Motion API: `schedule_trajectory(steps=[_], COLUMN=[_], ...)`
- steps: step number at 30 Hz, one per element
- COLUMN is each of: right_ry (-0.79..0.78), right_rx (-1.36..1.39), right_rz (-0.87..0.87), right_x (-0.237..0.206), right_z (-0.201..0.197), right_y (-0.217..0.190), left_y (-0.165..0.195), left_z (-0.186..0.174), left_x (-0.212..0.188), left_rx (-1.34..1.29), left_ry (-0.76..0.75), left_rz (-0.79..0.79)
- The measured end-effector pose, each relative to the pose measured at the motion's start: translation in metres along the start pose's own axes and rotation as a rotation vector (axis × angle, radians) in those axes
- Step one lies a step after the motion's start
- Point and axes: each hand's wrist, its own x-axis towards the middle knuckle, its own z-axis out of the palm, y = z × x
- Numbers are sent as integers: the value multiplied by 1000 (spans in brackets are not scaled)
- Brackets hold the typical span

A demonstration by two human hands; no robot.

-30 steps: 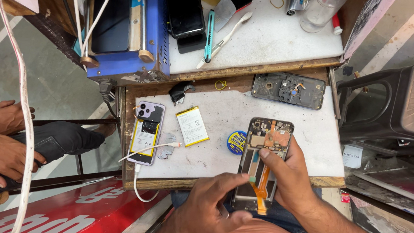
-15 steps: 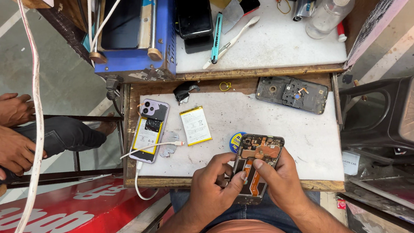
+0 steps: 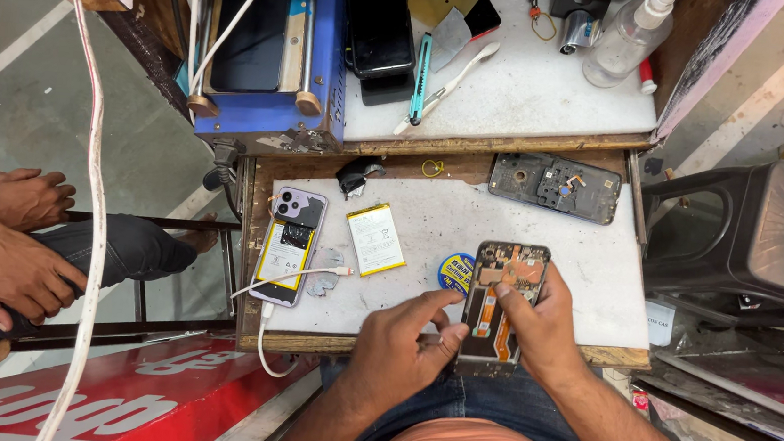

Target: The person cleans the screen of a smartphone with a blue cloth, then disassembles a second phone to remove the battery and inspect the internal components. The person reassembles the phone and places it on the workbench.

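An opened phone body (image 3: 502, 296) with orange flex cables showing lies at the front edge of the white work surface (image 3: 587, 257). My right hand (image 3: 543, 333) grips its right side, thumb pressed on the exposed inside. My left hand (image 3: 404, 349) holds its lower left edge, fingers curled against the frame. A small round blue tin (image 3: 453, 269) sits just left of the phone. A loose phone battery (image 3: 376, 239) lies further left, beside a purple phone (image 3: 287, 245) with a yellow battery exposed and a white cable plugged near it.
A dark phone back frame (image 3: 554, 185) lies at the rear right. The upper shelf holds a blue machine (image 3: 275, 49), black phones (image 3: 379, 21), a teal tool (image 3: 419, 81), a toothbrush (image 3: 451, 86) and a clear bottle (image 3: 627, 38). Another person's hands (image 3: 8, 234) rest at left. A black stool (image 3: 759, 243) stands right.
My left hand has closed in on the phone's lower left edge and both hands now clamp it. The view has shifted slightly, and the phone sits a little nearer the table's front edge.
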Motion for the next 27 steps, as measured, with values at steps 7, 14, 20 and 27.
schedule_trajectory(steps=[7,14,20,27], right_ry=[34,83,105,41], right_rx=[-49,189,149,76], right_rz=[9,60,36,-11], right_x=[29,38,49,73], right_z=[-18,-20,-39,-72], right_y=[-24,-30,-23,-36], left_y=[-18,-61,-73,-19], left_z=[-16,-47,-25,77], left_x=[32,78,123,126], left_rx=[281,491,712,-115], left_ry=[28,98,197,92], left_rz=[-229,-244,-134,-186])
